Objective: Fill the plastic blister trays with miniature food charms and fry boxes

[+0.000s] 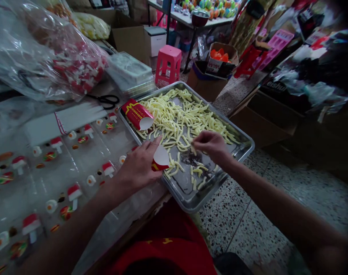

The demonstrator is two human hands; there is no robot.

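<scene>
A metal tray [188, 200] rests partly on the table's right edge and holds many loose pale yellow french fries [174, 118], which look like toy pieces. My left hand [141, 162] is closed round a red french fry carton [161, 157], its white open mouth facing right over the tray. Over the tray's middle, my right hand [210, 144] has its fingers pinched together at the fries; a fry seems to be at the fingertips. Another red carton [137, 114] with yellow print lies on the fries at the tray's left corner.
Small toy food pieces in clear plastic [90, 179] cover the table at left. Black scissors [106, 100], stacked clear boxes [130, 70] and a bag of red pieces [79, 72] lie behind. A pink stool [168, 63] and cardboard boxes [207, 80] stand on the floor.
</scene>
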